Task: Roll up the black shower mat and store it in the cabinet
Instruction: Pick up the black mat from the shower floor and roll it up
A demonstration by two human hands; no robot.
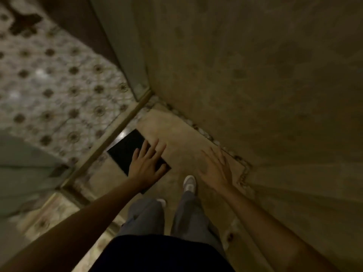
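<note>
The flat black rectangular shower mat (pixel 125 148) is seen lying unrolled on the beige tiled shower floor (pixel 182 138), at about 10 o'clock from the person's grey-and-white shoe (pixel 189 183) and close against the raised threshold strip (pixel 110 138) that runs from 7 to 1 o'clock. The left hand (pixel 148 163) is spread above the mat's near side, fingers splayed, its grip open and nothing held; whether the mat is touched cannot be told. The right hand (pixel 216 169) is held out at 3 o'clock of the mat, over bare floor near the mottled brown wall (pixel 255 75), grip likewise open and empty. No cabinet is visible, and the view is blurred.

Rolling is judged not yet begun. A crooked roll could result if only the left side is lifted while the right hand is off the mat, giving a cone that unwinds when carried. A glossy sheen at the mat's far corner suggests wetness, so slipping of fingers or shoes is a risk, and the mat may be stood on by the near foot
</note>
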